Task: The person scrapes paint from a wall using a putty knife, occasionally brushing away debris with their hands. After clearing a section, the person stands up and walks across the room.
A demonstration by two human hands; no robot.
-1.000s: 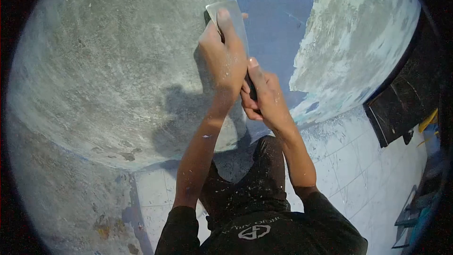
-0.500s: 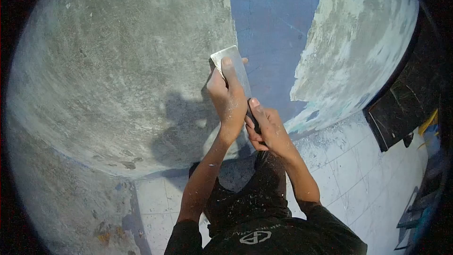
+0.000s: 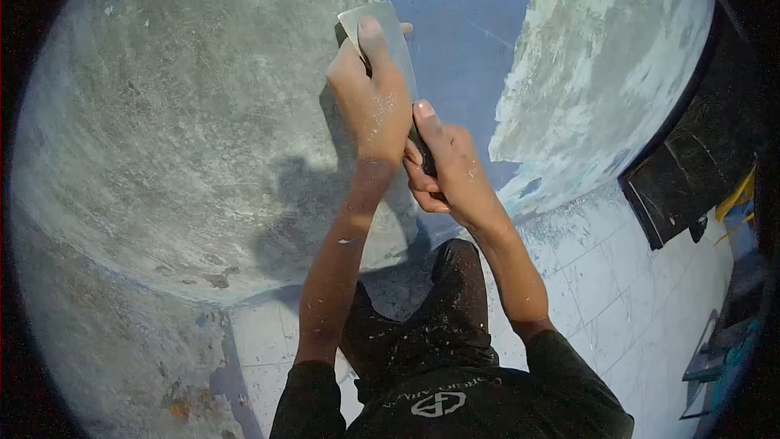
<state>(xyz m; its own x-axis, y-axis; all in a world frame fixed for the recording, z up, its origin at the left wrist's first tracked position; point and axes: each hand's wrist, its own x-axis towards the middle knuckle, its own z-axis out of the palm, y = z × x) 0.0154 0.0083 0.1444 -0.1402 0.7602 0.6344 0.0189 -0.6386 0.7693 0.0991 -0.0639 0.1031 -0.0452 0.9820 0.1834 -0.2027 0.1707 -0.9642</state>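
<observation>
A scraper with a flat metal blade [image 3: 394, 42] and a dark handle [image 3: 422, 150] is held in both hands against the wall. My left hand [image 3: 370, 106] is closed around the blade, thumb flat on its face and a fingertip showing past the right side. Lower down, my right hand [image 3: 455, 167] wraps the handle, its thumb pointing up along it. The blade's end lies near the left border of a blue paint strip [image 3: 459, 49], beside bare grey wall [image 3: 203, 114]. Whether the edge touches the wall is hard to tell.
Patchy whitish wall [image 3: 585, 73] continues right of the blue strip. Below are pale floor tiles [image 3: 601, 284] strewn with flakes. A dark panel-like object [image 3: 682, 183] stands at right, with something yellow [image 3: 738, 195] beyond it. My knees [image 3: 459, 264] are close to the wall's base.
Both hands and the scraper have moved up the wall and slightly left, along the blue strip's left border. The grip of each hand looks the same.
</observation>
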